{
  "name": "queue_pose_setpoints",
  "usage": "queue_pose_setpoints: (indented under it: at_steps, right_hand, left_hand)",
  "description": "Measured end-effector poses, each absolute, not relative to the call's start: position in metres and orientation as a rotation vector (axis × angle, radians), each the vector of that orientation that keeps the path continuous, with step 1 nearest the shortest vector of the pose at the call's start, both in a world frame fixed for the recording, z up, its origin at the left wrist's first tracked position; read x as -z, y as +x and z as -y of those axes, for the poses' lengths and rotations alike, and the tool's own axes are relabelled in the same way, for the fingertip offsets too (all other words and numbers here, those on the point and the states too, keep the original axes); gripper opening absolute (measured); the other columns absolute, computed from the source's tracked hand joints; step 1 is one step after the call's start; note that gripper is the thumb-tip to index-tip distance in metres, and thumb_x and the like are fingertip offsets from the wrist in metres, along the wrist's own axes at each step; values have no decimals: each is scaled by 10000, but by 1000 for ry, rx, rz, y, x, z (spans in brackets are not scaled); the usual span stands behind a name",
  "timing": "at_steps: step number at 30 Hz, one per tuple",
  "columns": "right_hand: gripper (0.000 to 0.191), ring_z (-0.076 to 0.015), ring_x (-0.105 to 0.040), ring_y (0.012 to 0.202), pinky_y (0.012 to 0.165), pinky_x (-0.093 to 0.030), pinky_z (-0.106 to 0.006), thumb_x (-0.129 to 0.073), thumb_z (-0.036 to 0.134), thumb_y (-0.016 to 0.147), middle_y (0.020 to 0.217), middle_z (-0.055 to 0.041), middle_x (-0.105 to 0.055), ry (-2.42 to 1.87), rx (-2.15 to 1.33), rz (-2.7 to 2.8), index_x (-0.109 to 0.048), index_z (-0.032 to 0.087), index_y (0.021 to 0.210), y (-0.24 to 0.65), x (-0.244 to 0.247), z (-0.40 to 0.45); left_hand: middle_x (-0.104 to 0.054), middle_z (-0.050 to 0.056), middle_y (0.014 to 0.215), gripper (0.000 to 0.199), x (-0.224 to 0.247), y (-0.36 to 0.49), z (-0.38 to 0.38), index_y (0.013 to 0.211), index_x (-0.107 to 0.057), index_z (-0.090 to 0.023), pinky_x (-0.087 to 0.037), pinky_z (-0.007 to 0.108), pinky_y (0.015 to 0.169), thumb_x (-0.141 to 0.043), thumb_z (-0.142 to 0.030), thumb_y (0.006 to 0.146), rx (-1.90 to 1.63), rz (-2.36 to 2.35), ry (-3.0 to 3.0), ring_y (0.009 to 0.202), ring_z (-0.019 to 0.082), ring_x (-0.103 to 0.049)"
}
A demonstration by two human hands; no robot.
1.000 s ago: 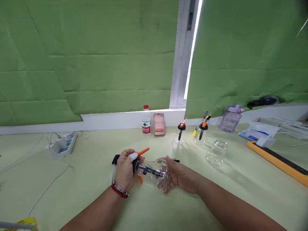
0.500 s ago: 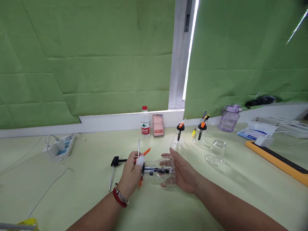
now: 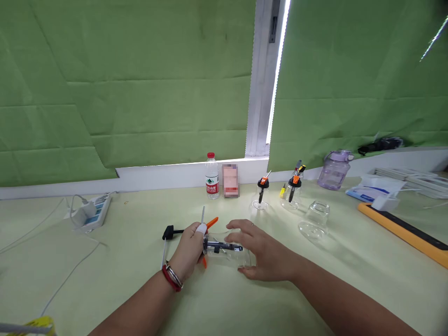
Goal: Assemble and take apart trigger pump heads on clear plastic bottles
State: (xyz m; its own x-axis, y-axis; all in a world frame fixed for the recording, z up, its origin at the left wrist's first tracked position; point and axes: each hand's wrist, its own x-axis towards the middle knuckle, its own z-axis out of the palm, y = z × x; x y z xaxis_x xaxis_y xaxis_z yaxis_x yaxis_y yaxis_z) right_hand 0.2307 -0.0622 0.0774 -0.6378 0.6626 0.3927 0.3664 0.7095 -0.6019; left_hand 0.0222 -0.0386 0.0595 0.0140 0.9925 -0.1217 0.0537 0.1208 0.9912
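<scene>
A clear glass jar [image 3: 229,261] lies on its side between my two hands, with a dark rod-like part inside it. My left hand [image 3: 187,247] is closed round the dark lid end, where a thin silver rod sticks up and orange pieces [image 3: 212,222] show behind and below the fingers. Around the jar's wide end curve the fingers of my right hand [image 3: 264,249], thumb below and the others above. Left of my left hand, a black piece [image 3: 168,232] with a pale rod rests on the table.
Two lidded glass jars [image 3: 260,204] [image 3: 290,201] stand at the back, with an open glass jar [image 3: 317,217] nearer. A water bottle [image 3: 212,179], purple jug [image 3: 334,170], orange-black bar [image 3: 406,228] and power strip [image 3: 101,212] are on the table [image 3: 105,289].
My right hand has turned over the jar's wide end, its fingers now curling across the top. My left hand and the jar have shifted slightly left.
</scene>
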Motion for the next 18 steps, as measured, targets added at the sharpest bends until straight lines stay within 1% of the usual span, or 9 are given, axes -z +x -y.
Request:
queue_pose_setpoints:
  at_steps: [3,5,7,8,10,12,14,16,18]
  right_hand:
    - [615,-282,-315,1289,1032,-300,-456,-606,73,673,1411,-56,-362,-790,-505,2346,-511,322,1228,233,-74,58]
    - [691,-292,-345,1270,992,-356,-450,-677,136,653,1415,-74,-342,-905,-617,2229,-451,320,1279,235,-70,53]
    - [753,-289,-422,1200,910,-429,-422,-750,216,611,1350,-94,-400,-995,-811,2075,-427,308,1286,239,-66,48]
    - [758,-280,-453,1161,865,-456,-401,-769,238,597,1303,-96,-437,-1015,-918,1988,-431,300,1273,241,-65,45]
    - [729,-258,-483,1107,791,-487,-358,-782,251,591,1221,-91,-485,-1002,-1132,1797,-448,284,1238,245,-66,41]
    - [673,-240,-518,1043,712,-501,-320,-773,249,601,1144,-79,-520,-931,-1332,1620,-465,272,1198,249,-71,40]
    - [603,-226,-568,942,617,-489,-281,-752,270,617,1045,-61,-560,-822,-1491,1517,-484,259,1157,251,-77,41]
    - [527,-213,-608,821,532,-449,-248,-717,331,653,944,-51,-596,-737,-1609,1478,-498,242,1125,252,-82,43]
    - [445,-190,-619,683,462,-396,-224,-628,443,733,856,-51,-624,-733,-1699,1457,-502,230,1103,253,-85,46]
  left_hand:
    - [-416,-57,479,278,-57,19,36,627,-457,-203,-182,191,295,-479,-415,806,-1066,-1281,1147,314,70,-301]
    - [-421,-56,471,307,-56,18,36,683,-495,-195,-220,201,302,-450,-463,826,-1081,-1255,1146,311,86,-340]
    - [-477,-43,519,334,-55,18,38,872,-543,-184,-328,222,359,-417,-492,849,-1156,-1223,1189,377,122,-443]
    - [-533,-22,596,350,-56,18,40,1005,-533,-185,-394,241,426,-420,-482,857,-1218,-1208,1254,460,144,-512]
    - [-610,47,885,421,-58,19,45,1215,-459,-212,-472,291,644,-488,-416,848,-1350,-1185,1499,756,193,-598]
    - [-524,95,1191,516,-62,19,50,1281,-444,-233,-413,338,883,-592,-327,796,-1449,-1156,1813,1076,242,-509]
    - [-427,95,1323,556,-66,18,55,1281,-472,-243,-302,365,1015,-645,-255,753,-1501,-1110,2003,1224,272,-381]
    - [-442,86,1307,603,-70,15,58,1324,-426,-263,-305,364,1013,-634,-213,759,-1498,-1040,2056,1189,267,-413]
    - [-529,69,1179,647,-73,12,62,1362,-366,-277,-394,323,899,-619,-196,772,-1381,-961,2076,1007,230,-522]
